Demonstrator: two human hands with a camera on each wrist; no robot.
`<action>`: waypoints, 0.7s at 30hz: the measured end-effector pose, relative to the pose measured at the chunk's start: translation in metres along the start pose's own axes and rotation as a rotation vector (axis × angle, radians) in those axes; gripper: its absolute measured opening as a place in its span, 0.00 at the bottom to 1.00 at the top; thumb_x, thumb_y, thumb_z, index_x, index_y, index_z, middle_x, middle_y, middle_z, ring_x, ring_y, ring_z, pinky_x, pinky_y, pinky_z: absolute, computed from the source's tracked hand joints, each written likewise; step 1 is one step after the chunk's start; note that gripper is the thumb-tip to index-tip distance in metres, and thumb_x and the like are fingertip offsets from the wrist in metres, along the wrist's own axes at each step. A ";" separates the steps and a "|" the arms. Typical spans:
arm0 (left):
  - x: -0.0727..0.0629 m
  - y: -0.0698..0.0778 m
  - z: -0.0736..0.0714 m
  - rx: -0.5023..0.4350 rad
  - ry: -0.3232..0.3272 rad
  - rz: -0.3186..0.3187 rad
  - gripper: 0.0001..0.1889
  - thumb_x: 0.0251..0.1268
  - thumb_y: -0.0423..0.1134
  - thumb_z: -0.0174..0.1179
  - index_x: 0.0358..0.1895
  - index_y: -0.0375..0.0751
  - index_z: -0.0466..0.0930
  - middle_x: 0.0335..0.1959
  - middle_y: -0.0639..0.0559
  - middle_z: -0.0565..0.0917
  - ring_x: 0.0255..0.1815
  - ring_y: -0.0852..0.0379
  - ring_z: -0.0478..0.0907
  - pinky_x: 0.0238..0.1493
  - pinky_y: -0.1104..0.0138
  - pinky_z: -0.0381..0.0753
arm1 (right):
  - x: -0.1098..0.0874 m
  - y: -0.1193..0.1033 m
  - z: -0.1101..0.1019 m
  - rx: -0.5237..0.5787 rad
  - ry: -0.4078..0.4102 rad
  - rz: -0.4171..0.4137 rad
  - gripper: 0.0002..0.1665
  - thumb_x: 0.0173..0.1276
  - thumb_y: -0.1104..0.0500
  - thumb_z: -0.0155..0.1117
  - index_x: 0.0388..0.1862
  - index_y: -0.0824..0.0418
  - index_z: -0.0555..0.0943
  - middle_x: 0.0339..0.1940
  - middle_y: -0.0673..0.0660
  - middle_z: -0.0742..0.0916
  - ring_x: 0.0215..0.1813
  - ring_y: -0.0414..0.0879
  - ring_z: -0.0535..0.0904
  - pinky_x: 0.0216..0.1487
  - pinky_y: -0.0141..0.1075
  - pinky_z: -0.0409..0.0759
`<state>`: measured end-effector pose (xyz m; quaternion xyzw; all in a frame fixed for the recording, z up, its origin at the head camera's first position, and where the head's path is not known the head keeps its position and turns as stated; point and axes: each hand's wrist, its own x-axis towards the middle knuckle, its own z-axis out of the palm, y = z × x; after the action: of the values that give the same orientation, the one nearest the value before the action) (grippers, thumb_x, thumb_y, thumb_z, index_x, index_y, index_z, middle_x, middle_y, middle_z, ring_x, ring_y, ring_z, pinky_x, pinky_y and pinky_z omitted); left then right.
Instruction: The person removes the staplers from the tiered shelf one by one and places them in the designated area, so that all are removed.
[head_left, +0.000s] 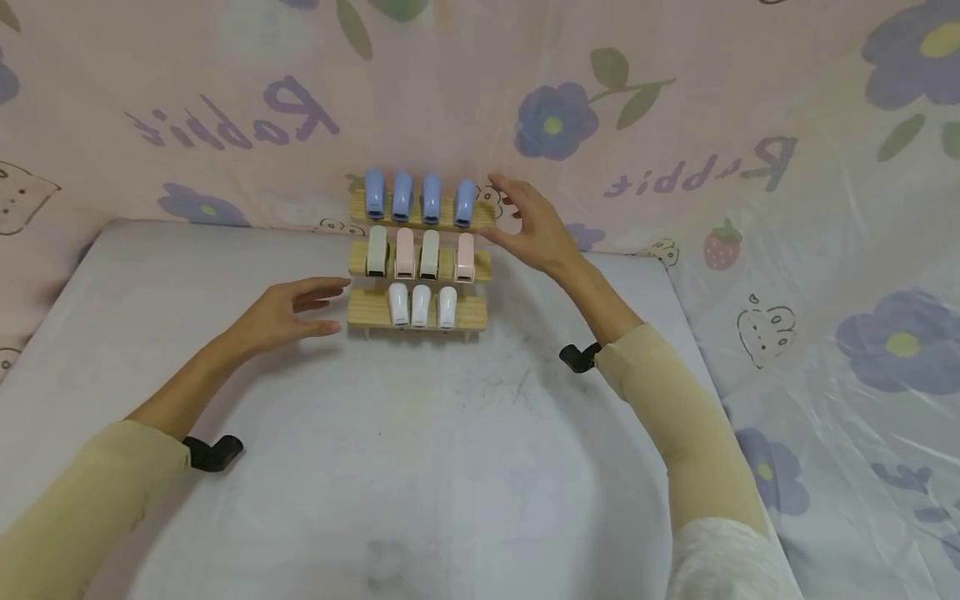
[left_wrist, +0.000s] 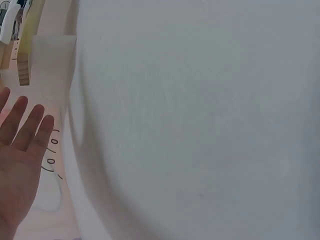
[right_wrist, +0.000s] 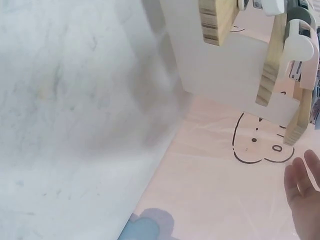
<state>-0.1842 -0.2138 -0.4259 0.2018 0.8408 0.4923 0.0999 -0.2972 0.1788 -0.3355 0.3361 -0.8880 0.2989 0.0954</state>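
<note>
A three-step wooden rack [head_left: 475, 311] stands at the back of the table, bearing rows of small objects that look like mini staplers. Blue ones [head_left: 431, 198] line the top step. On the middle step, pale grey-green ones [head_left: 377, 250] alternate with pink ones [head_left: 465, 257]. Three white ones [head_left: 421, 306] sit on the lowest step. My left hand [head_left: 288, 315], fingers extended, is just left of the lowest step; the left wrist view shows a gap to the plank [left_wrist: 24, 65]. Beside the top step's right end is my right hand [head_left: 528, 221], thumb and fingers spread, holding nothing.
A white-covered table [head_left: 390, 467] spreads in front of the rack. Behind and to the right hangs a pink sheet [head_left: 465, 92] printed with flowers and rabbits. Black pieces [head_left: 215, 453] stick out from both sleeve cuffs.
</note>
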 end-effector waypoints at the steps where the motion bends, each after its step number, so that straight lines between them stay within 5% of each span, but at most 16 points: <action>1: 0.002 0.001 0.001 -0.010 -0.011 0.005 0.36 0.60 0.35 0.72 0.72 0.40 0.68 0.71 0.41 0.70 0.69 0.38 0.69 0.66 0.51 0.69 | 0.002 0.001 0.000 0.015 0.005 0.004 0.45 0.65 0.51 0.72 0.76 0.59 0.64 0.66 0.62 0.76 0.59 0.59 0.73 0.58 0.51 0.76; 11: 0.017 -0.001 0.009 -0.073 -0.078 0.011 0.34 0.62 0.38 0.70 0.71 0.39 0.69 0.71 0.39 0.69 0.66 0.35 0.71 0.63 0.47 0.72 | 0.013 0.001 0.003 0.148 0.027 0.076 0.43 0.61 0.53 0.76 0.74 0.56 0.69 0.64 0.58 0.80 0.58 0.54 0.76 0.58 0.47 0.75; 21: 0.018 -0.002 0.016 -0.137 -0.015 -0.073 0.33 0.58 0.35 0.73 0.67 0.38 0.72 0.61 0.37 0.78 0.56 0.43 0.80 0.49 0.71 0.80 | 0.025 -0.003 0.015 0.226 -0.007 0.118 0.45 0.59 0.52 0.77 0.74 0.54 0.70 0.60 0.55 0.83 0.59 0.46 0.76 0.60 0.38 0.72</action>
<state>-0.1947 -0.1944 -0.4348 0.1670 0.8111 0.5434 0.1376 -0.3139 0.1544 -0.3366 0.2928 -0.8672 0.4012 0.0359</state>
